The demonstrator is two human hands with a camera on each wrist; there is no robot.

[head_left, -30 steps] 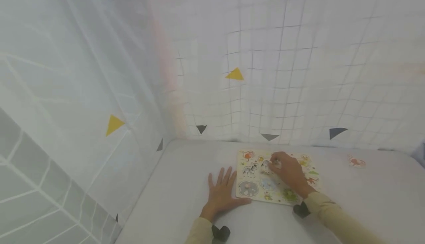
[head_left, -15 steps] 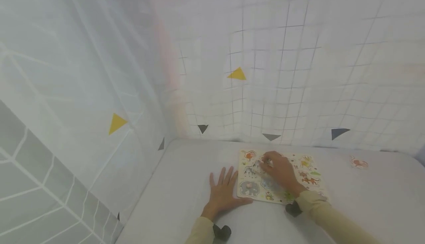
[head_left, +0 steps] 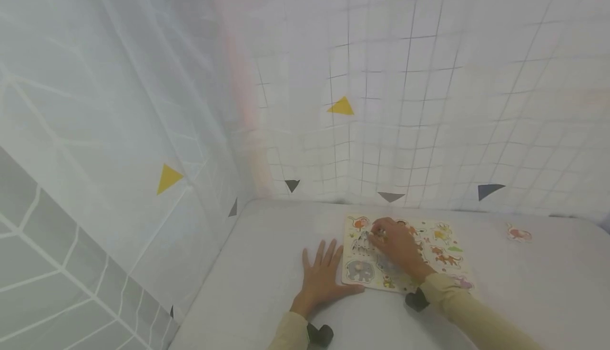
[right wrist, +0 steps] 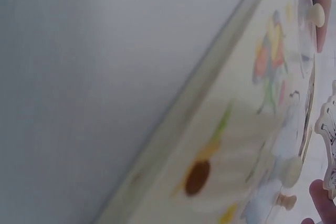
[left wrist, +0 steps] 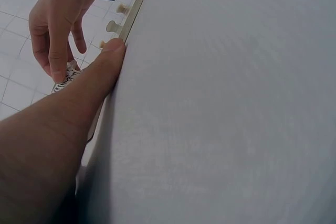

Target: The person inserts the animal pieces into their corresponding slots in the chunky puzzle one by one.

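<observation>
A wooden animal puzzle board (head_left: 376, 282) lies flat on the white table. My right hand (head_left: 397, 247) is over its upper left part and pinches a zebra puzzle piece (right wrist: 329, 135), which tilts above the board in the right wrist view. In the left wrist view the striped zebra shows below the right hand's fingertips, partly hidden by the left thumb. Fingers spread, my left hand (head_left: 321, 276) rests on the table at the board's left edge, its thumb along the near left corner. Below the zebra picture sits the elephant piece (head_left: 359, 270) with its knob.
Right of the board, a pink-orange animal piece (head_left: 518, 233) lies on the table (head_left: 248, 265). Several knobs, such as a pale knob (left wrist: 113, 26), stand up from the board. A white grid-patterned cloth (head_left: 391, 143) hangs behind the table.
My right hand has moved left across the board with the zebra piece, to where the zebra picture is. My left hand has stayed in place.
</observation>
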